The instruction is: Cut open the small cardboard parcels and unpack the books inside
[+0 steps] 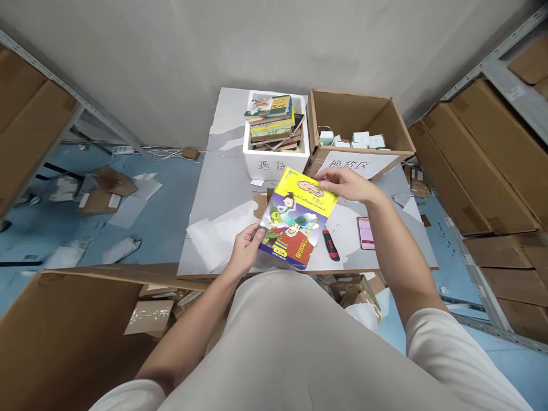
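A picture book (295, 220) with a yellow and purple cartoon cover is held tilted above the near part of the table. My left hand (247, 245) grips its lower left edge, thumb on the cover. At the upper right edge, my right hand (345, 184) is closed on the book, with its fingers over the yellow part. Beneath and to the right of the book lies a red and black utility knife (331, 245). Farther right, a phone (366, 233) with a lit pink screen rests on the table.
At the table's back, a white foam box (276, 164) holds stacked books (272, 123). Beside it stands a cardboard box (362, 114) with small white boxes inside. White paper (220, 234) lies on the table's left. A large open carton (72, 319) is at the lower left; shelves with cartons (483, 160) stand right.
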Action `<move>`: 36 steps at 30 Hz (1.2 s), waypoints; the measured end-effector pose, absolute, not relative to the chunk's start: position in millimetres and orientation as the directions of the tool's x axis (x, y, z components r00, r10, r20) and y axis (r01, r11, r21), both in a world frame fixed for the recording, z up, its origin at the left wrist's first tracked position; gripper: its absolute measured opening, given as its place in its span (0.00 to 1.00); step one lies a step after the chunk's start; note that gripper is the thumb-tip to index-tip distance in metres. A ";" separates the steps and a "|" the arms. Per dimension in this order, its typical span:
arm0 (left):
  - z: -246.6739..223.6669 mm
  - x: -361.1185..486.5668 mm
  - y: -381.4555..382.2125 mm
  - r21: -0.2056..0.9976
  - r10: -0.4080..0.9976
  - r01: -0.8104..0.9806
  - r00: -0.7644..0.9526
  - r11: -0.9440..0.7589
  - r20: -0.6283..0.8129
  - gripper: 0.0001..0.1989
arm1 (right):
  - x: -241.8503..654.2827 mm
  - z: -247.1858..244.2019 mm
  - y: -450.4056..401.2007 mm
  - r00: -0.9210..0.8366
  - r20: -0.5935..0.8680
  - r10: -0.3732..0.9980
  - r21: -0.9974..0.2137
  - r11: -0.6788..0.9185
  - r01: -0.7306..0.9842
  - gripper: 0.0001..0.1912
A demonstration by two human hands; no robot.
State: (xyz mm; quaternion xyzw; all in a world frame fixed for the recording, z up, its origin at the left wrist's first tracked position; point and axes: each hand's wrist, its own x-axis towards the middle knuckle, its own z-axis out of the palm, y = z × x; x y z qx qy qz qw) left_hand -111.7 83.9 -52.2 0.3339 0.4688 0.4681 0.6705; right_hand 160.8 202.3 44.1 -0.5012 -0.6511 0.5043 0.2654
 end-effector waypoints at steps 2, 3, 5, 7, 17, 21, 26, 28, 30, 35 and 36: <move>-58.1 -107.9 74.5 0.811 0.906 -0.407 0.150 0.421 -0.395 0.23 | 174.2 32.8 196.1 -0.308 -0.211 0.928 -0.941 -0.108 0.320 0.16; -60.3 -105.8 70.5 0.778 0.889 -0.432 0.182 0.457 -0.421 0.24 | 178.3 27.3 193.5 -0.270 -0.211 0.939 -0.950 -0.133 0.282 0.16; -64.4 -101.7 64.5 0.731 0.857 -0.446 0.265 0.516 -0.443 0.26 | 182.3 18.1 190.3 -0.190 -0.176 0.966 -0.965 -0.132 0.225 0.15; -69.4 -97.5 60.7 0.720 0.841 -0.436 0.314 0.540 -0.441 0.30 | 184.5 11.8 189.1 -0.134 -0.139 0.981 -0.975 -0.112 0.194 0.16; -72.0 -62.6 53.4 0.676 0.869 -0.552 0.232 0.487 -0.437 0.28 | 209.3 14.3 183.9 -0.139 -0.068 0.988 -0.996 -0.060 0.063 0.21; -62.5 -41.6 51.6 0.583 0.807 -0.557 0.396 0.591 -0.439 0.21 | 208.7 17.6 192.8 -0.326 -0.013 0.945 -0.990 0.033 0.136 0.27; -52.4 -19.2 49.1 0.608 0.810 -0.534 0.397 0.587 -0.433 0.21 | 214.5 23.4 205.3 -0.521 -0.016 0.854 -0.993 0.047 0.108 0.24; -50.9 -17.1 48.5 0.645 0.889 -0.617 0.253 0.452 -0.381 0.24 | 220.0 28.0 207.3 -0.520 -0.038 0.853 -0.993 0.026 0.115 0.22; -52.0 -18.3 47.6 0.675 0.933 -0.658 0.128 0.333 -0.337 0.29 | 225.8 32.7 208.7 -0.495 -0.072 0.866 -0.989 0.003 0.150 0.20; -59.8 -17.3 42.7 0.848 0.933 -0.465 -0.115 0.254 -0.342 0.29 | 235.3 36.9 215.7 -0.418 -0.124 0.900 -0.975 -0.033 0.219 0.16; -61.0 -15.1 41.4 0.861 0.923 -0.435 -0.144 0.264 -0.356 0.28 | 236.0 36.4 217.2 -0.407 -0.116 0.906 -0.976 -0.029 0.215 0.16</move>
